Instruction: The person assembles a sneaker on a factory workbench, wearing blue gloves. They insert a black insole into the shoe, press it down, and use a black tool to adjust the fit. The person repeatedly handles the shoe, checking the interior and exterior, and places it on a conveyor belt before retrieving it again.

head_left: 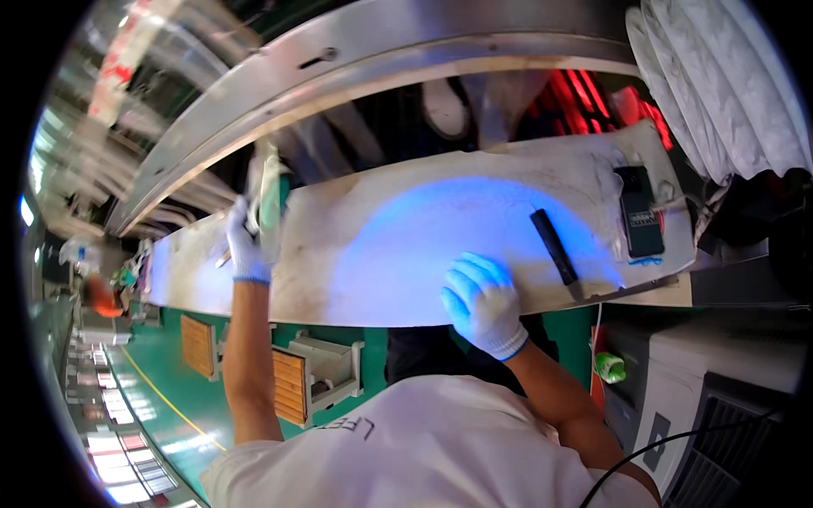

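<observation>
My left hand (244, 247), in a white knitted glove, reaches out over the left part of the long pale worktop (313, 245). Its fingers close on the near edge of a pale, greenish flat piece (269, 199), which stands upright and is blurred; its exact kind I cannot make out. At the worktop's near edge, my right hand (483, 305), gloved the same way, rests with fingers curled in the blue light. Nothing sticks out of it, though the palm is hidden. To its right lies a black stick-shaped tool (555, 247), apart from the hand.
A dark phone-like device (639, 212) lies at the worktop's right end. Beyond runs a metal rail (381, 63), with red-lit parts (580, 102) behind. White ribbed hose or fabric (720, 93) hangs at upper right. A grey machine (711, 356) stands at right; wooden-fronted boxes (290, 385) sit below.
</observation>
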{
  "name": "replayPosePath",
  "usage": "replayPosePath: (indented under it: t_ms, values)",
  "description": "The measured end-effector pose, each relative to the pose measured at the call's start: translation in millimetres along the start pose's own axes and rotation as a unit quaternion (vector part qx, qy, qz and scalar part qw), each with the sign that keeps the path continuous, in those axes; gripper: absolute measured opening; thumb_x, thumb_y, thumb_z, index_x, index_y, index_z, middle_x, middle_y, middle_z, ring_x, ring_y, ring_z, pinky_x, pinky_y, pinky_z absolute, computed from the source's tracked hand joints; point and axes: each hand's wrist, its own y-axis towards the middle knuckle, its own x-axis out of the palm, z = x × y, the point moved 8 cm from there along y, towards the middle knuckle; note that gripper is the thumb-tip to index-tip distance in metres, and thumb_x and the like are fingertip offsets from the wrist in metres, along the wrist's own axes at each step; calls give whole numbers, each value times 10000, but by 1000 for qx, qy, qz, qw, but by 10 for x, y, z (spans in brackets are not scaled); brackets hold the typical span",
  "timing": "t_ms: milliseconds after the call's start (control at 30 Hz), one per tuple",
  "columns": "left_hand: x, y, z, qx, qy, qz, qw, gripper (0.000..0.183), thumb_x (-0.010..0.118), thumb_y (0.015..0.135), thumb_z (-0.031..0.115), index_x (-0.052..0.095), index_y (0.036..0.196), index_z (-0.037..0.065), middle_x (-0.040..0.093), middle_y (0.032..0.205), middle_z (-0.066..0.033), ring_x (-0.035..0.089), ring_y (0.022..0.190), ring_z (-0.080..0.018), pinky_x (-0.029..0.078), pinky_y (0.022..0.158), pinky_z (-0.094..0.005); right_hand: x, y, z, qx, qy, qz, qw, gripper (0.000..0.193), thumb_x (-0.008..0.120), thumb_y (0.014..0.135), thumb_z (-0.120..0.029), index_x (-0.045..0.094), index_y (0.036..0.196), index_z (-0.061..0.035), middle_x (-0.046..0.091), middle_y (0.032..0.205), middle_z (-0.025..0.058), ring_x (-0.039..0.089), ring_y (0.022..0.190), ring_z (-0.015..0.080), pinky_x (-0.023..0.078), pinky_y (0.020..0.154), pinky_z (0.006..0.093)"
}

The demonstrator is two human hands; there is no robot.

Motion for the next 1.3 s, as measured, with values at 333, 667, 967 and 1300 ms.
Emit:
replayPosePath:
  t_ms: [333,667,967,1300]
  values:
    - [776,-1729,-955,-311,106,-15,944,672,622,1086,635,698,1332,15,817,1126,-182,821,828,-285,683,610,-391,157,118,-172,-60,71,-187,978,1062,966,806,-465,486,1650,-34,463,1693,287,381,1613,515,347,1295,634]
    - [3105,-732,1497,555,510,-109,648,418,774,936,33,744,1353,33,739,1434,-162,733,1307,-291,585,1098,-386,258,30,-139,-12,89,-231,969,1117,1002,781,-422,465,1634,61,479,1648,378,490,1534,534,467,1238,573]
    - [2995,1111,2164,360,759,51,541,398,710,937,238,819,1316,180,790,1268,-200,750,1178,-414,595,1059,-472,204,30,-278,-55,166,-292,940,944,963,832,-456,587,1572,-6,518,1672,286,632,1414,477,565,1138,514]
    - [3208,-1991,464,724,506,-161,440,107,770,938,111,718,1028,87,743,962,-111,760,815,-320,616,718,-424,131,-249,437,278,457,-45,844,782,824,1012,-240,472,1661,19,576,1634,202,584,1494,355,546,1176,489]
